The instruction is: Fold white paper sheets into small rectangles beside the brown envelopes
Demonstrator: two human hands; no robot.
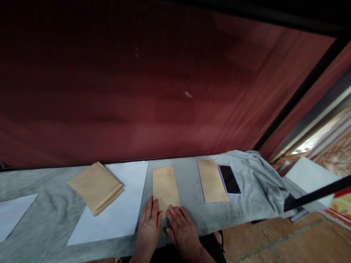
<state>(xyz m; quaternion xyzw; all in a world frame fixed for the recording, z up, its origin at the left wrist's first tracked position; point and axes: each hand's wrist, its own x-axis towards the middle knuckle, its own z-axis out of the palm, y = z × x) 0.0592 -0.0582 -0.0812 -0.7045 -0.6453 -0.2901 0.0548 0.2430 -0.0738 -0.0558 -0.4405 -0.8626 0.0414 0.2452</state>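
A brown paper envelope (165, 185) lies on the grey cloth straight in front of me, a faint reddish mark near its top right corner. My left hand (149, 227) rests at its lower left edge, fingers stretched forward and thumb by the bottom edge. Across the lower right corner lies my right hand (184, 229), its fingers flat on the paper. Both hands touch the envelope without gripping it. To the right is another brown envelope (212, 181). A pile of brown envelopes (95, 187) sits on white paper sheets (115, 220) to the left.
The grey cloth (57, 234) covers a long narrow table. A smartphone (230, 179) lies beside the right envelope. Another white sheet (10, 217) is at far left. A dark red panel (133, 122) rises behind the table, with dark metal bars (301, 96) at right.
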